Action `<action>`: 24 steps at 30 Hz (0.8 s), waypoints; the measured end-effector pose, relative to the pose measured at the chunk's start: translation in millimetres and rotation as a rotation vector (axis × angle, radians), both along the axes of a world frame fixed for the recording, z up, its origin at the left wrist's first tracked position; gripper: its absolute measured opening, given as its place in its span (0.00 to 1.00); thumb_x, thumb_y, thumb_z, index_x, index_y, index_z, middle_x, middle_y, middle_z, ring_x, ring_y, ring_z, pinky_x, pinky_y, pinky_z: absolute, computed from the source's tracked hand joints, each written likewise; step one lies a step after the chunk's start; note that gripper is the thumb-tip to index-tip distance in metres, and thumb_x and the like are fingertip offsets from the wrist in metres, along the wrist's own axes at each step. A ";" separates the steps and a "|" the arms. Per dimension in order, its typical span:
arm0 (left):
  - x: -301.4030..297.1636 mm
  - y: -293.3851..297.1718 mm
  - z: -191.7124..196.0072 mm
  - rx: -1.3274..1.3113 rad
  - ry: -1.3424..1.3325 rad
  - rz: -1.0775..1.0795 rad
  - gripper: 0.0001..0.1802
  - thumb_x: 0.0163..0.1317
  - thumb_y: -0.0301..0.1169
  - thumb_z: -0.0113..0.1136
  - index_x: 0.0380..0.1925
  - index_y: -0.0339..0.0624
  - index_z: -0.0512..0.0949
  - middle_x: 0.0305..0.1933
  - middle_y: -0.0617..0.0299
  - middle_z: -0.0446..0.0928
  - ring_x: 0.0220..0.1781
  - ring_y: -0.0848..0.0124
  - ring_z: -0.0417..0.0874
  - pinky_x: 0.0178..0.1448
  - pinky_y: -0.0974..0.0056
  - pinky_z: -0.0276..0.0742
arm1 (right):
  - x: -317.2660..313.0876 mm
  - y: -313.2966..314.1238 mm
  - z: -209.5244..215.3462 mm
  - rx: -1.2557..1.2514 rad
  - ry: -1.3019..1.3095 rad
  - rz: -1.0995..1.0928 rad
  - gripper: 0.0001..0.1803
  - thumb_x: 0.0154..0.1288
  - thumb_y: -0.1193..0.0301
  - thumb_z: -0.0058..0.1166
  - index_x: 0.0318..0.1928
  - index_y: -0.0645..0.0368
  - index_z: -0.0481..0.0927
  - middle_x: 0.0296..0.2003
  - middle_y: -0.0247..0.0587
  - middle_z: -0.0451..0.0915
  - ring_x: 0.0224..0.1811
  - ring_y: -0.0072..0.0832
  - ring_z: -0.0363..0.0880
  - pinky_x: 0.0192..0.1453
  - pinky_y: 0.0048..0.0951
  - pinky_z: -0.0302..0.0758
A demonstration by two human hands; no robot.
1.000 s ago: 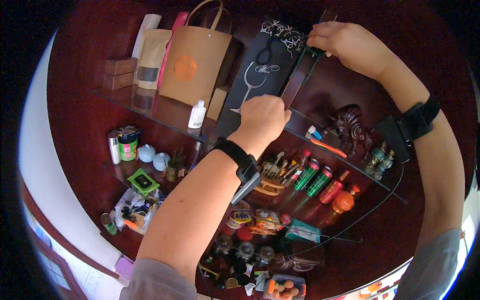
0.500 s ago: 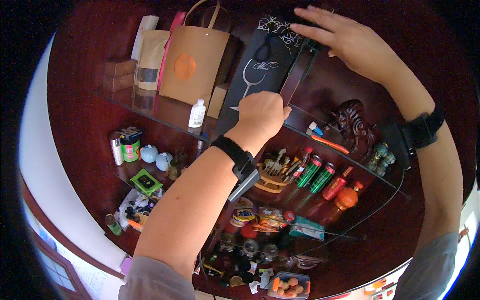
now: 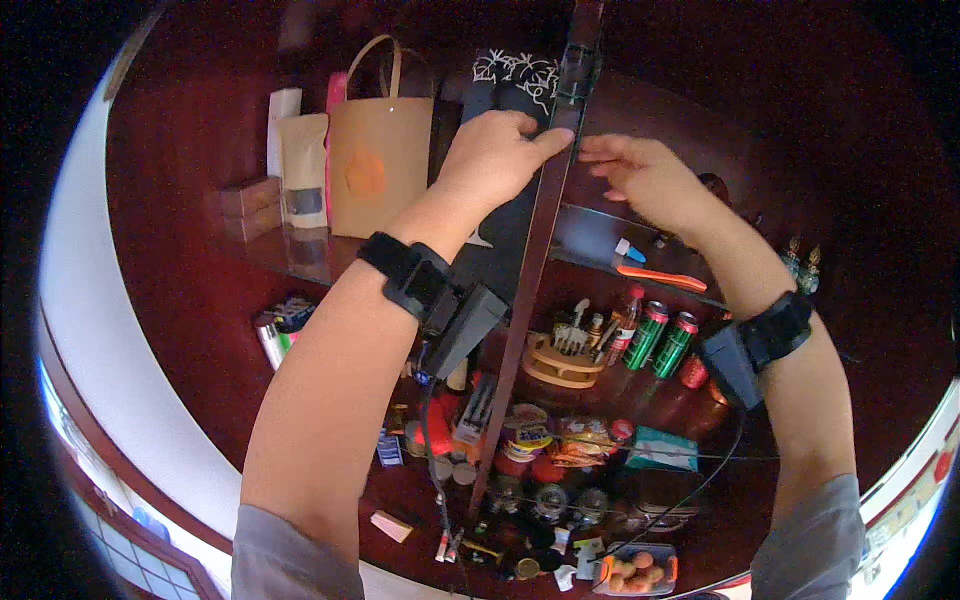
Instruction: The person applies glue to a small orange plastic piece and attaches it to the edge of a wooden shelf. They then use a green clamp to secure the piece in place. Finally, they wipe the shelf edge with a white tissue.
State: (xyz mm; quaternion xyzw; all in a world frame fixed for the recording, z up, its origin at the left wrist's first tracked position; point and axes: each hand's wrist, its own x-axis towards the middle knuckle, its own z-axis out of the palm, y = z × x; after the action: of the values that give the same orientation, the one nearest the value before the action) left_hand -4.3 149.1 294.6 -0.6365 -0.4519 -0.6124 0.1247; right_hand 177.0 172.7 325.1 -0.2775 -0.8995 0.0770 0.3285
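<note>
Two hands are raised at the upper centre of the frame beside a long dark brown strip, seemingly a cabinet door edge, running from top centre to lower centre. The strip is gripped by the left hand, fingertips pressed on its edge. The right hand is held open just beside it, grasping nothing. A brown paper bag stands at upper left; green cans stand below right.

Both forearms reach up from the lower edge, each with a black wrist strap. The left hand curls loosely, its fingertips against the dark upright strip. The right hand hovers open just right of that strip, fingers spread.
</note>
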 end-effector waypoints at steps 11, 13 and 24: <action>28.6 -15.5 27.5 -0.297 0.495 0.598 0.34 0.47 0.62 0.54 0.22 0.35 0.80 0.27 0.48 0.79 0.32 0.55 0.81 0.35 0.58 0.76 | 2.3 2.4 -30.2 -0.549 0.408 0.216 0.23 0.58 0.80 0.39 0.56 0.60 0.66 0.50 0.40 0.69 0.52 0.26 0.68 0.50 0.28 0.70; 28.9 -18.7 31.5 -0.368 0.458 0.542 0.37 0.48 0.62 0.51 0.21 0.30 0.79 0.27 0.40 0.76 0.33 0.48 0.79 0.39 0.53 0.74 | 2.4 2.7 -32.0 -0.556 0.429 0.212 0.23 0.57 0.80 0.39 0.56 0.59 0.67 0.51 0.43 0.70 0.51 0.27 0.69 0.48 0.27 0.70; 29.0 -4.8 23.4 -0.268 0.379 0.512 0.30 0.50 0.54 0.53 0.23 0.30 0.79 0.27 0.39 0.76 0.34 0.48 0.78 0.41 0.53 0.74 | 5.0 8.8 -37.1 -0.409 0.350 0.150 0.25 0.54 0.75 0.47 0.55 0.63 0.67 0.47 0.44 0.73 0.44 0.28 0.74 0.43 0.27 0.73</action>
State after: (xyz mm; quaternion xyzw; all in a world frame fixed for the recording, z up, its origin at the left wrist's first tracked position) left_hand 24.7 144.3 318.0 -0.6156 -0.6422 -0.3672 0.2714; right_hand 181.9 181.5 288.0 -0.2530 -0.8131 0.3278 0.4092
